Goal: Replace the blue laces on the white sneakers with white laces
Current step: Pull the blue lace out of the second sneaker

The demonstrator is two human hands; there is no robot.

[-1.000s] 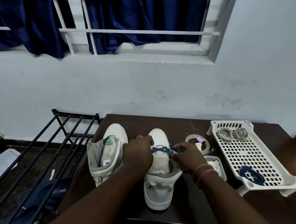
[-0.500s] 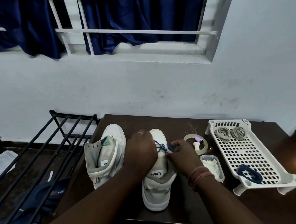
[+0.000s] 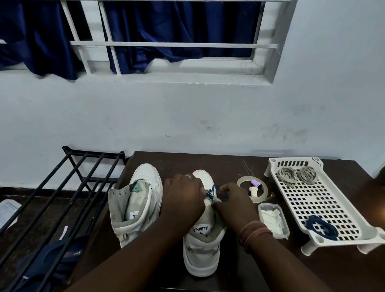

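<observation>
Blue lace (image 3: 216, 191) runs across the right sneaker (image 3: 202, 242) on the dark table (image 3: 236, 271); the right hand (image 3: 235, 206) pinches it, the left hand (image 3: 183, 201) curls over the shoe's tongue.

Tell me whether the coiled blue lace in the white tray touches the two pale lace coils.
Apart. The head view shows the blue lace at the near end of the white tray, the pale lace coils at its far end, with bare grid between.
</observation>
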